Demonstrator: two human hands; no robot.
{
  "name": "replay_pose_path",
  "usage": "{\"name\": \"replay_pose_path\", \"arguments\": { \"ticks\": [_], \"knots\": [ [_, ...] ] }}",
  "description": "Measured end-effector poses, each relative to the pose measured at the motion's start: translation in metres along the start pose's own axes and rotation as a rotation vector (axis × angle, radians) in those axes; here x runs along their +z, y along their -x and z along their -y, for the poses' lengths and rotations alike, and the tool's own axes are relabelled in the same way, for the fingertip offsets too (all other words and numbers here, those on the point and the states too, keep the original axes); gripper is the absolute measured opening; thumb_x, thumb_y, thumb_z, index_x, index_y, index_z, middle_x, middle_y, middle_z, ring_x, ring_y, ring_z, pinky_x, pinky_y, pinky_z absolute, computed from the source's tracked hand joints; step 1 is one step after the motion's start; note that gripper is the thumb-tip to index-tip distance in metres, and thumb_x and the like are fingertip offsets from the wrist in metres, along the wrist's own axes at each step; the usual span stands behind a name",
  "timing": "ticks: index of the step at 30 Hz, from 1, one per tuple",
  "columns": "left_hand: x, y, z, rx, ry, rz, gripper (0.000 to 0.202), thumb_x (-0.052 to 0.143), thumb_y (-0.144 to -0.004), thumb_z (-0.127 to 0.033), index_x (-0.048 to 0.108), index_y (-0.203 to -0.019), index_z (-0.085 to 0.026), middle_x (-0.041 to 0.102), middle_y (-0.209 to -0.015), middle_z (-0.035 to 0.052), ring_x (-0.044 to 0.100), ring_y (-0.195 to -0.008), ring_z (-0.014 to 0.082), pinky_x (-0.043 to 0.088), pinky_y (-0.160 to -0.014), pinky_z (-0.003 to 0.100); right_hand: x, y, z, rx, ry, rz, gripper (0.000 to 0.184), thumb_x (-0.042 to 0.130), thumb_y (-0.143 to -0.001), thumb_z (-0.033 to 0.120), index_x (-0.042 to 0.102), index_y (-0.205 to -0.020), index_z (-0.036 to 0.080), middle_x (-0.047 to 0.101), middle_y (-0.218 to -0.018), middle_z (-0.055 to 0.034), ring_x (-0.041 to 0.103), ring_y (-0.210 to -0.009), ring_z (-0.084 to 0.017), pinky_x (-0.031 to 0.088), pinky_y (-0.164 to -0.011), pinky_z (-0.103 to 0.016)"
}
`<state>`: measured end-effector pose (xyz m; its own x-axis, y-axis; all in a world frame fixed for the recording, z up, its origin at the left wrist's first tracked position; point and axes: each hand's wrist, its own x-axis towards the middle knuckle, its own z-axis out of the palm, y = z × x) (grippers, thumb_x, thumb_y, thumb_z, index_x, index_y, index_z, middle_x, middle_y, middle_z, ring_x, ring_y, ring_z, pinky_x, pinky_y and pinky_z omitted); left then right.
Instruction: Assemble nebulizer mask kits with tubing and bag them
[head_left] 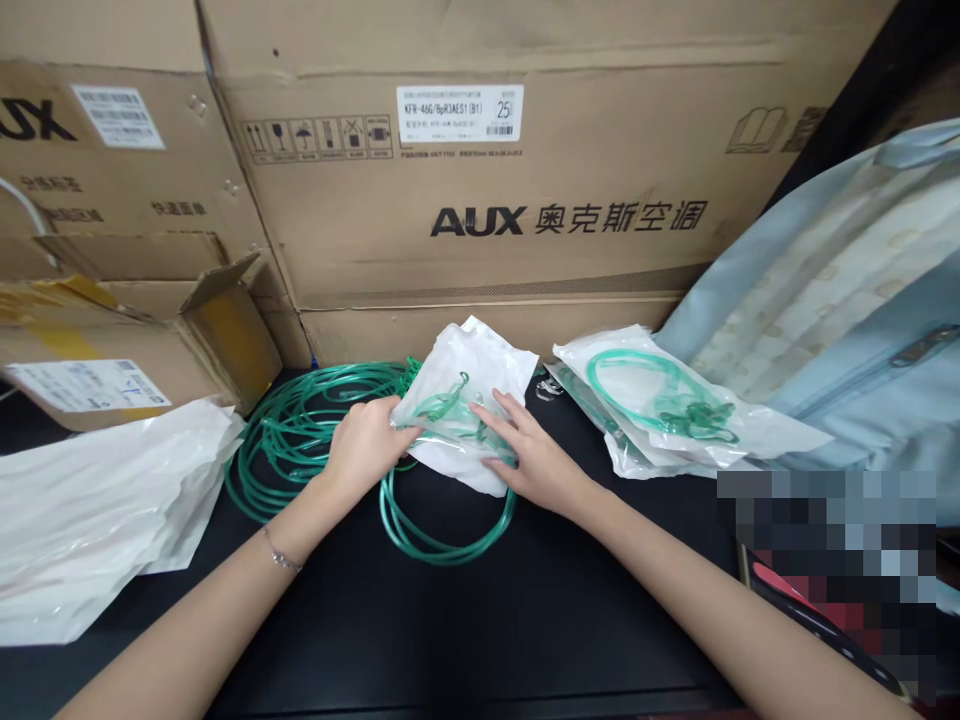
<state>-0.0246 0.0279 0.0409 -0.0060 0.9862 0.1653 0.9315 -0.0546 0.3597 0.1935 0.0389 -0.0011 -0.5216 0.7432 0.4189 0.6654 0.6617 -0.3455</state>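
My left hand pinches the lower left edge of a clear plastic bag on the black table. My right hand lies on the bag with its fingers stretched out flat. Green tubing shows through the plastic, and a loop of the green tubing hangs out below the bag toward me. A bigger pile of loose green tubing coils lies just left of my left hand.
A stack of filled bags with green tubing lies right of the hands. Empty plastic bags are piled at the left. Large cardboard boxes wall off the back, a smaller open box stands left, a pale blue bag right.
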Motion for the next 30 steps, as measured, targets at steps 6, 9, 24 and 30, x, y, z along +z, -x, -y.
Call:
{"name": "replay_pose_path", "arguments": {
  "ticks": [6, 9, 24, 30],
  "knots": [
    [-0.001, 0.001, -0.001, -0.002, -0.058, -0.035, 0.025, 0.047, -0.075, -0.043, 0.056, -0.069, -0.02, 0.064, -0.067, 0.0082, 0.061, -0.076, 0.0301, 0.036, -0.055, 0.029, 0.004, -0.001, 0.0, 0.047, 0.0, -0.037, 0.051, 0.043, -0.081, 0.01, 0.043, -0.131, 0.018, 0.046, -0.133, -0.0121, 0.047, -0.12, -0.024, 0.042, -0.097, -0.039],
    [0.0, 0.001, 0.002, 0.094, 0.167, 0.008, 0.024, 0.055, -0.072, -0.038, 0.056, -0.085, -0.018, 0.066, -0.078, 0.0069, 0.061, -0.079, 0.0268, 0.041, -0.062, 0.03, 0.005, -0.002, -0.002, 0.043, 0.018, -0.106, 0.048, 0.044, -0.079, 0.009, 0.047, -0.127, 0.016, 0.054, -0.126, -0.0107, 0.052, -0.115, -0.022, 0.043, -0.097, -0.037],
    [0.012, 0.009, 0.006, 0.076, 0.479, 0.03, 0.018, 0.059, -0.067, -0.028, 0.062, -0.08, -0.015, 0.065, -0.075, 0.0038, 0.061, -0.072, 0.0233, 0.048, -0.061, 0.031, -0.008, -0.008, 0.004, 0.066, -0.06, -0.127, 0.054, 0.058, -0.074, 0.017, 0.045, -0.126, 0.02, 0.047, -0.127, -0.0116, 0.041, -0.121, -0.025, 0.035, -0.101, -0.043],
    [0.014, 0.008, 0.006, -0.108, 0.919, -0.043, 0.029, 0.065, -0.062, -0.028, 0.062, -0.085, -0.012, 0.058, -0.064, -0.0002, 0.049, -0.046, 0.0113, 0.042, -0.034, 0.022, -0.014, -0.003, 0.009, 0.5, -0.594, -0.045, 0.096, 0.07, -0.063, 0.028, 0.014, -0.141, 0.023, 0.019, -0.146, -0.0147, 0.024, -0.132, -0.03, 0.032, -0.102, -0.048]
  ]
}}
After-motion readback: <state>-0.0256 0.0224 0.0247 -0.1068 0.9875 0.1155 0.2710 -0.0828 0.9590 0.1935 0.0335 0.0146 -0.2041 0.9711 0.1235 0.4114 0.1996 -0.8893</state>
